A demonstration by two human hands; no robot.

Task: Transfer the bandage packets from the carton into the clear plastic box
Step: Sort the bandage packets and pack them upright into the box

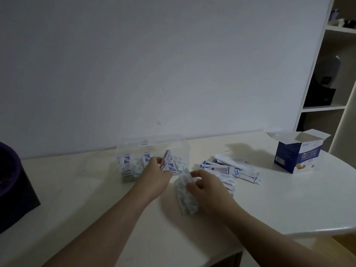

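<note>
The clear plastic box (134, 145) stands at the back middle of the table, with several blue-and-white bandage packets upright inside. My left hand (156, 176) grips a small bundle of packets (167, 160) at the box's front right side. My right hand (209, 186) holds a long stack of packets (185, 195) just in front of the box. A loose pile of packets (229, 170) lies on the table to the right of my right hand. The blue carton (296, 157) stands open at the far right, its inside hidden.
A dark purple container (11, 182) sits at the table's left edge. White shelving (327, 74) rises behind the carton on the right. The table's curved front edge (308, 229) runs close below my right forearm. A plain wall backs the table.
</note>
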